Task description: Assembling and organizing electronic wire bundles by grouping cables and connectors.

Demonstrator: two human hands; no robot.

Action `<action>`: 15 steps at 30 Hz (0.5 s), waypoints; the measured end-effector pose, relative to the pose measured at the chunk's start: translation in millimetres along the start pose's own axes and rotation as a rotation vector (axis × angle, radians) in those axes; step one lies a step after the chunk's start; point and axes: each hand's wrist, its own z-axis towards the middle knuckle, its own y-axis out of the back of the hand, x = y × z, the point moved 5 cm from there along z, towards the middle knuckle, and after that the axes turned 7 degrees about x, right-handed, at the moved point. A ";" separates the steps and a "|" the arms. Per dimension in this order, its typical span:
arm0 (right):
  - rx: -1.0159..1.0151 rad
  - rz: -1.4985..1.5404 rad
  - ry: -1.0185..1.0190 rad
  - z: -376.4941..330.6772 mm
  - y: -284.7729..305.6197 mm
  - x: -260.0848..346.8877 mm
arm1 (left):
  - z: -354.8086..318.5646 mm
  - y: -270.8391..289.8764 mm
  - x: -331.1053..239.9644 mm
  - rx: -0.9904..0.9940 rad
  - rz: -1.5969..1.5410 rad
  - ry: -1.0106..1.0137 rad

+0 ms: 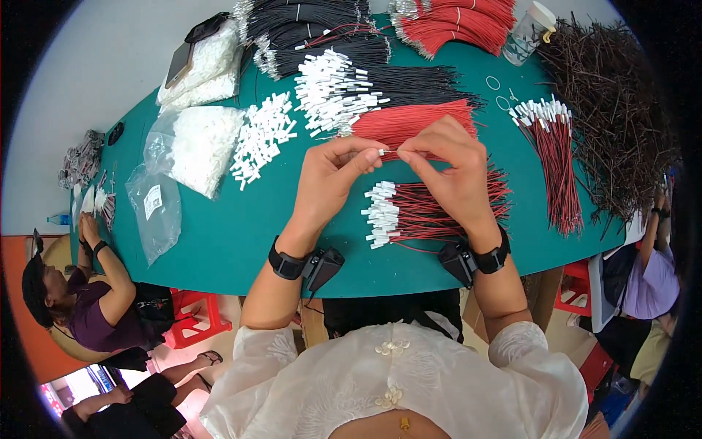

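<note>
My left hand (333, 175) pinches a small white plastic connector (382, 152) between thumb and fingers over the green table (241, 234). My right hand (450, 164) pinches the end of a red wire right at that connector, fingertips nearly touching the left ones. Under my hands lies a bundle of red and black wires with white connectors fitted (409, 212). A loose bundle of red wires (409, 121) lies just beyond my hands. Both wrists wear black bands with small devices.
A heap of loose white connectors (263, 135) and clear bags of them (201, 146) lie to the left. Black wire bundles (329, 36), red bundles (457, 25), finished wires (556, 154) and a dark wire heap (621, 110) fill the far side. A seated person (88, 293) works at left; another person (651, 271) sits at right.
</note>
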 end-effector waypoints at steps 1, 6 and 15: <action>-0.005 -0.006 0.009 -0.3 -0.2 0.3 | 0.1 0.0 -0.1 -0.002 0.017 0.004; -0.029 -0.044 0.061 0.4 -1.2 4.9 | -0.8 -1.1 -3.4 -0.064 0.010 -0.004; -0.028 0.005 0.029 -0.2 -2.6 3.9 | 0.1 0.0 1.9 -0.032 -0.068 -0.034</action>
